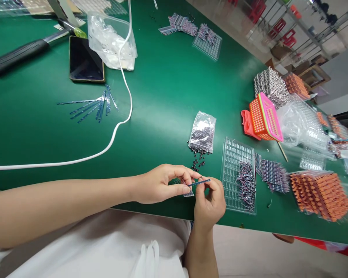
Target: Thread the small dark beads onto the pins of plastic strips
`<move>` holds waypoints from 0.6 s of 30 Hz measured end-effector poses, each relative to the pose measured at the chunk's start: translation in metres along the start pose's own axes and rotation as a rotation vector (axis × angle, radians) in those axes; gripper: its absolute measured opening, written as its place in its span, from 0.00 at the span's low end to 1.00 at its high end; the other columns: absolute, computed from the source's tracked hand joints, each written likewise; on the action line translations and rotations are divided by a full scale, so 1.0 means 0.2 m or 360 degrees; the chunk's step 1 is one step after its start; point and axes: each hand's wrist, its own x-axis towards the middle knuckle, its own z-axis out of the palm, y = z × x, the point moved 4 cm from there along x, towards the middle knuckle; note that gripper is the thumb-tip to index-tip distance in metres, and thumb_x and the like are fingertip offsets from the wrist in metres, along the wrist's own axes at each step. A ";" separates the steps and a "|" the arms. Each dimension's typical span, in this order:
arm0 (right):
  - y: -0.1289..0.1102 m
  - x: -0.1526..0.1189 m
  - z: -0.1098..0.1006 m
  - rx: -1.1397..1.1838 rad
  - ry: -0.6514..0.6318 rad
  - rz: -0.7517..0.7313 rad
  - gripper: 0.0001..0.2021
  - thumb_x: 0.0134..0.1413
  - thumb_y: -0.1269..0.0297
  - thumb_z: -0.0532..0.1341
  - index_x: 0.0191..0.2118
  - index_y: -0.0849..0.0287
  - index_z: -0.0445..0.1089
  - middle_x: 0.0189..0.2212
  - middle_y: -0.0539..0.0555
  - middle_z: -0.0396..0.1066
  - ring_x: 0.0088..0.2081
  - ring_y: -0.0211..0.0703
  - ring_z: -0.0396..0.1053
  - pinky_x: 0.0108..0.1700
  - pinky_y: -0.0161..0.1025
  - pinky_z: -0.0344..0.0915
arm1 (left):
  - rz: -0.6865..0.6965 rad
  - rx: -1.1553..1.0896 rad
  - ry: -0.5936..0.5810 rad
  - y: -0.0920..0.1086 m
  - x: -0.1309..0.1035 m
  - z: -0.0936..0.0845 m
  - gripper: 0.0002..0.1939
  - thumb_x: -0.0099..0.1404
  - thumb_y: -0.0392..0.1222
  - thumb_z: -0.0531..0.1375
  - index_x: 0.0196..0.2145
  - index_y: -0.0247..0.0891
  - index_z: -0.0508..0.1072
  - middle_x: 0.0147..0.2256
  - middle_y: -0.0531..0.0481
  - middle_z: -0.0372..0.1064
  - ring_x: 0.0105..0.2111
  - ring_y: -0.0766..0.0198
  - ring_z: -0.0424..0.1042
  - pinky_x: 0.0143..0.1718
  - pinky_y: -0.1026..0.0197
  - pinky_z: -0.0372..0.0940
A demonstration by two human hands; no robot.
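Between my two hands is a thin blue strip [199, 182], held near the table's front edge. My left hand [165, 183] pinches its left end, thumb against fingers, with a small patterned piece [188, 193] showing beneath. The fingers of my right hand [210, 202] close on the strip's right part. A tiny dark bead seems to sit at the fingertips, too small to make out well. Just beyond my hands, dark beads [197, 160] lie spilled from a clear bag [203, 131]. A clear tray [230, 175] holding a pile of thin patterned pieces [246, 185] is right of my right hand.
A white cable [116, 131] crosses the green table [162, 100]. Blue strips [100, 106], a phone [85, 60], a black-handled tool [20, 56] and a plastic tub [113, 42] lie at left. Baskets [263, 117] and orange stacked pieces [320, 195] are right.
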 end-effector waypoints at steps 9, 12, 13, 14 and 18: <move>0.01 0.00 0.00 0.0156 -0.0078 0.0088 0.04 0.58 0.72 0.63 0.39 0.56 0.70 0.33 0.51 0.70 0.36 0.38 0.70 0.35 0.36 0.69 | 0.0001 0.0051 0.0016 0.00 0.00 -0.01 0.05 0.69 0.40 0.59 0.35 0.36 0.70 0.55 0.42 0.72 0.52 0.56 0.73 0.55 0.53 0.64; 0.01 0.00 0.00 0.0175 -0.0071 0.0087 0.04 0.58 0.72 0.63 0.38 0.56 0.70 0.32 0.51 0.70 0.35 0.38 0.70 0.35 0.37 0.69 | -0.0050 -0.0194 0.0051 -0.03 0.01 -0.01 0.05 0.68 0.40 0.61 0.35 0.36 0.71 0.52 0.43 0.74 0.52 0.57 0.72 0.55 0.54 0.64; 0.01 0.00 0.00 0.0195 -0.0074 0.0108 0.04 0.58 0.72 0.63 0.38 0.56 0.70 0.32 0.51 0.70 0.35 0.38 0.70 0.35 0.37 0.69 | -0.0074 -0.0296 0.0069 -0.04 0.01 0.00 0.05 0.67 0.40 0.61 0.35 0.36 0.71 0.50 0.43 0.75 0.51 0.57 0.73 0.54 0.55 0.65; 0.01 0.00 0.00 0.0218 -0.0083 0.0130 0.03 0.58 0.72 0.63 0.37 0.57 0.70 0.32 0.51 0.69 0.35 0.39 0.70 0.34 0.37 0.69 | -0.0102 -0.0391 0.0086 -0.05 0.01 0.00 0.05 0.67 0.40 0.62 0.35 0.36 0.71 0.49 0.43 0.75 0.50 0.58 0.73 0.53 0.55 0.65; 0.01 0.00 0.01 0.0261 -0.0120 0.0133 0.02 0.59 0.71 0.62 0.36 0.57 0.69 0.30 0.51 0.69 0.33 0.39 0.70 0.33 0.37 0.69 | -0.0182 -0.0547 0.0123 -0.08 0.03 0.00 0.05 0.65 0.40 0.63 0.36 0.35 0.72 0.47 0.42 0.77 0.46 0.60 0.75 0.49 0.57 0.67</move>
